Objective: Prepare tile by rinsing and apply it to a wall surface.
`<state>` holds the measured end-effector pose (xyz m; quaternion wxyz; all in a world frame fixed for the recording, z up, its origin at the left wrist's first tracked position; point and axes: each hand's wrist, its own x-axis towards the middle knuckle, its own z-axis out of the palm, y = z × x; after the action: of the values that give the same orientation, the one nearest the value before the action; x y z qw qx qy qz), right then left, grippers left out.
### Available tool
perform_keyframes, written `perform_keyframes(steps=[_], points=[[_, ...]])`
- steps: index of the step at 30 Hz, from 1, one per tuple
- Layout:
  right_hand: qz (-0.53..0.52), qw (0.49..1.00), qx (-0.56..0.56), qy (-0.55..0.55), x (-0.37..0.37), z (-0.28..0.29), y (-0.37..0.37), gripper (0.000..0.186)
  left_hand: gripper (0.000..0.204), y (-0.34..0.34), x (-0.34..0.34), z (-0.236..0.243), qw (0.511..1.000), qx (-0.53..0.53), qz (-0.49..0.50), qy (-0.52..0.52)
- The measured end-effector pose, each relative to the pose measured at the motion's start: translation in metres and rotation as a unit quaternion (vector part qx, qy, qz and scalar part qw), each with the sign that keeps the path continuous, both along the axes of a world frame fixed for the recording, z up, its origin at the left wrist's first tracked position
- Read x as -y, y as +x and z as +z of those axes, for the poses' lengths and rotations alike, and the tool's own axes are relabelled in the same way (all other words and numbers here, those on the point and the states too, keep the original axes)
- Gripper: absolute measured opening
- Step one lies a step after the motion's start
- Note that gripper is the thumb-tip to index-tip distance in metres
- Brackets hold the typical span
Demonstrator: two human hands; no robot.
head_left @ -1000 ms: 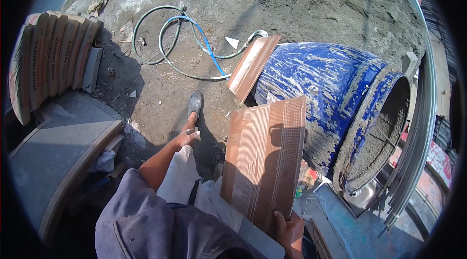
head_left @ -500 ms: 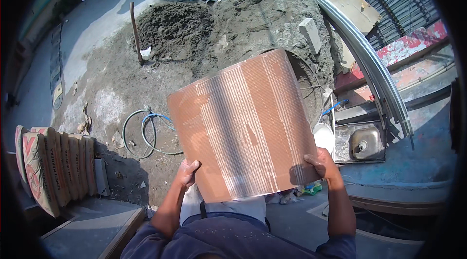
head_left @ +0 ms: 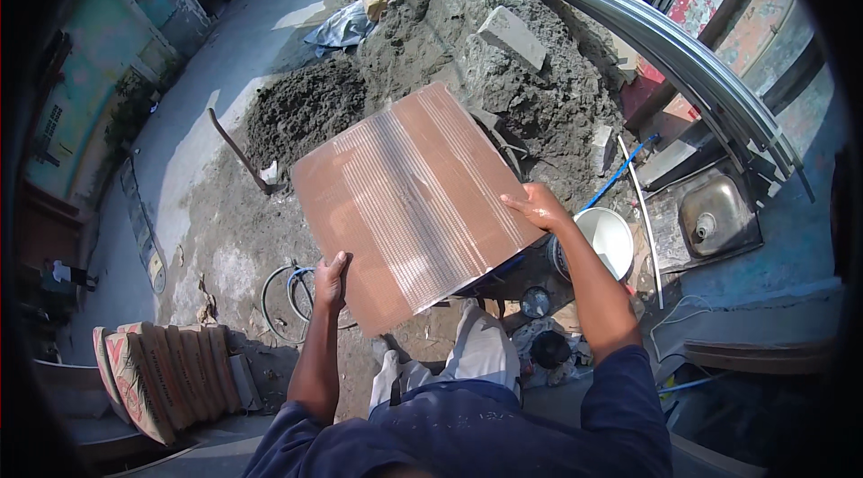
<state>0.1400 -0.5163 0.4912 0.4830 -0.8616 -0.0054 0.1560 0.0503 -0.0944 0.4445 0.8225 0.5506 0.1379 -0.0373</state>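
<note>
the left grip (head_left: 331, 280) pinches the left edge of a brown tile (head_left: 415, 208), its thumb up along that edge. the right grip (head_left: 537, 208) pinches the opposite edge, set farther from the body than the left; the fingers of both are mostly hidden underneath. the tile spans the gap between the 2 grips, in front of the body; whether its underside touches anything cannot be told.

the step in hand looks like holding and steering the tile with 2 hands. the next move seems to call for an even pinch on both sides and the 2 wrists turning together, as the slab looks stiff and wide.

its ribbed face points up toward the head. the pale bands run slantwise, far end leftward, near end toward the right forearm. the outline is close to square, so a long axis is not clear.

just right of the right grip is a white bucket (head_left: 604, 244), then a metal sink (head_left: 706, 222). left of the left grip lies a hose (head_left: 266, 300); beyond it and nearer the body, stacked bags (head_left: 171, 375). past both grips rises a sand heap (head_left: 422, 29) bearing a pale block (head_left: 512, 38).
</note>
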Motion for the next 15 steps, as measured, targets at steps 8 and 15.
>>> perform_keyframes(steps=[8, 15], points=[[-0.005, 0.983, 0.001, -0.185, 0.025, 0.005, 0.009, 0.061, 0.037, 0.0, 0.033, 0.005, 0.993, -0.074, 0.025, 0.089], [-0.019, 0.99, 0.055, -0.127, 0.031, -0.009, 0.014, 0.054, 0.034, -0.004, 0.034, -0.007, 0.984, -0.089, 0.099, 0.119]])
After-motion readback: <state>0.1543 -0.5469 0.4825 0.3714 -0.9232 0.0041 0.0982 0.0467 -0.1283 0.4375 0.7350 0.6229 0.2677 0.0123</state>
